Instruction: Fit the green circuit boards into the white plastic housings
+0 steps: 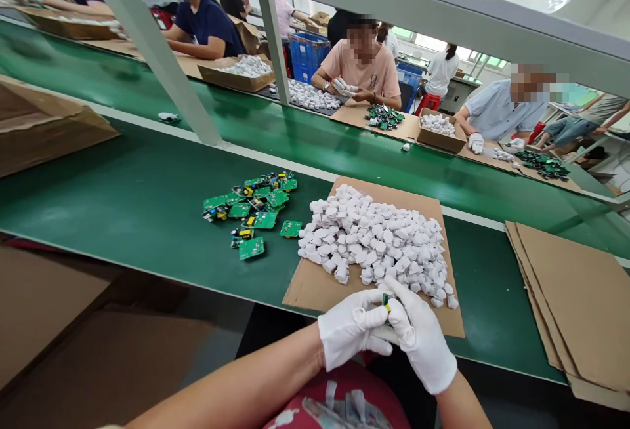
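Both hands wear white gloves and meet in front of my body, at the near edge of the cardboard sheet (305, 281). Between the fingertips of my left hand (354, 325) and my right hand (418, 337) is a small green circuit board (386, 299) with a yellow part, mostly covered by the fingers. Just beyond the hands, a large heap of small white pieces (378, 239) lies on the cardboard. Left of it, several green circuit boards (263, 219) with yellow and black components are spread on the green table (147, 199).
Flat cardboard sheets (575, 304) are stacked at the right, overhanging the table edge. An open cardboard box (44, 124) stands at the left. A slanted metal post (162, 55) rises behind the table. People work across the green bench with white pieces, boards and boxes (440, 134).
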{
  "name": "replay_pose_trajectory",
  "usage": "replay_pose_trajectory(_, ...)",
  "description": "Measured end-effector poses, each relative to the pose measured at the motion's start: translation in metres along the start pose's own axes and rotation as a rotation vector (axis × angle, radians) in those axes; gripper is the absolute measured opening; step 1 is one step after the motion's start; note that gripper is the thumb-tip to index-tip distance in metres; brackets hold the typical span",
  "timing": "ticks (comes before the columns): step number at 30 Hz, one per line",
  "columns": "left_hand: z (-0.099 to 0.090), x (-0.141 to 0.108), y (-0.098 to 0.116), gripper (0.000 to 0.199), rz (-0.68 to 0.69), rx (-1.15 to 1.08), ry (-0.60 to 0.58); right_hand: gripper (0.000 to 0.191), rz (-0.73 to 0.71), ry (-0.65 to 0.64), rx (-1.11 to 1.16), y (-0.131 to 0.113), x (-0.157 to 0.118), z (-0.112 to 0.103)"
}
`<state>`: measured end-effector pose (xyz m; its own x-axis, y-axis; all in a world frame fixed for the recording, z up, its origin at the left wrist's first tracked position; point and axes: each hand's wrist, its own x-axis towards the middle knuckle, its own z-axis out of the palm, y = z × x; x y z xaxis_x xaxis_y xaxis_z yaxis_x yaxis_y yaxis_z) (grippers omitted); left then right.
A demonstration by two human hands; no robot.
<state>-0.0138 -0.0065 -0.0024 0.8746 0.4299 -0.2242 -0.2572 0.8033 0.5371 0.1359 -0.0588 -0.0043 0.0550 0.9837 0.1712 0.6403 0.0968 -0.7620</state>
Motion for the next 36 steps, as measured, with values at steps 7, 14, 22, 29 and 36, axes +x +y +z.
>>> replay_pose_trajectory(7,-0.001,0.001,0.005,0.043,-0.026,0.032,0.024,0.048,0.077,-0.102,0.342,-0.003,0.003,-0.004)
replay_pose_trajectory(14,-0.006,-0.002,0.01,0.037,-0.069,0.237,0.012,0.068,0.107,-0.087,0.243,-0.003,0.002,0.007)
replay_pose_trajectory(22,-0.007,-0.009,0.024,0.053,-0.094,0.201,-0.077,0.06,0.25,-0.096,0.482,-0.004,-0.003,0.008)
replay_pose_trajectory(29,0.0,0.001,0.008,0.033,0.04,0.423,0.151,0.049,0.198,-0.059,0.428,-0.001,-0.003,0.024)
replay_pose_trajectory(36,-0.008,0.0,0.007,0.043,0.065,0.335,0.089,0.056,0.136,-0.068,0.421,0.004,-0.007,0.02)
